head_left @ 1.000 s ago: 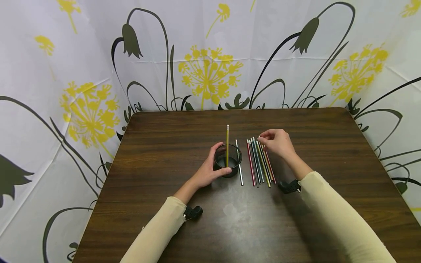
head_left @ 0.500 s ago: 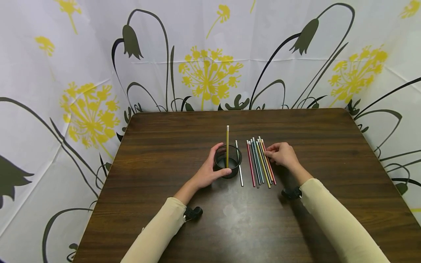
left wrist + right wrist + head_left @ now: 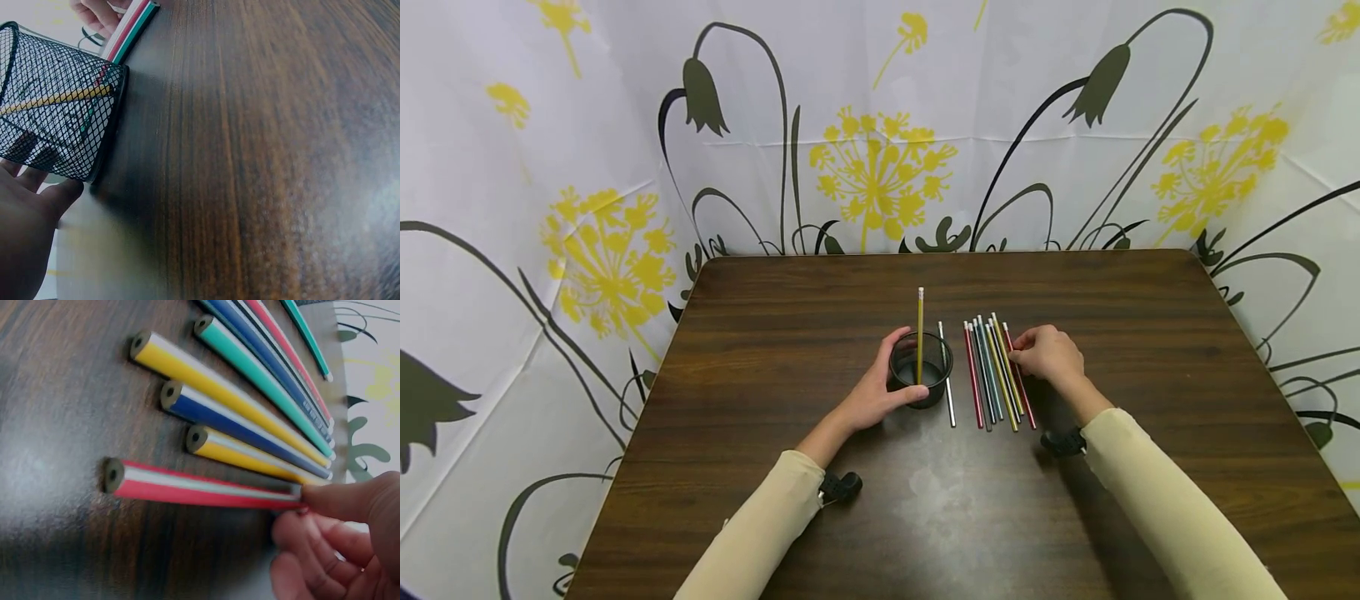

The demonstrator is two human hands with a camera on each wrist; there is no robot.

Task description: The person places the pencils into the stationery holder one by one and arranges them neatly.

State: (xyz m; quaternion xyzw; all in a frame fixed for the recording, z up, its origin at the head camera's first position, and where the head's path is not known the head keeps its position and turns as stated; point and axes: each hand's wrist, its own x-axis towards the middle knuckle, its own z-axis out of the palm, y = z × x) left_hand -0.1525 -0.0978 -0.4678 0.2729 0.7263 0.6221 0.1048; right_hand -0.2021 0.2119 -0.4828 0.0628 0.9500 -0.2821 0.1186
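My left hand curls round a black mesh pencil cup, thumb on the near side. One yellow pencil stands inside it, eraser end up. At the right end of a row of pencils, my right hand pinches a red pencil between thumb and finger, near its eraser end. Its unsharpened tip lies toward me, set slightly apart from the neighbouring yellow pencil. Blue, green and other yellow pencils continue the row to the left.
A single green pencil lies between the cup and the row. All of it rests on a dark wood-grain table. Behind the table's far edge hangs a white curtain with yellow and grey flowers.
My right hand has come from the far eraser ends to the row's right side. The red pencil there has shifted a little right, away from the others. The left hand and cup stay put.
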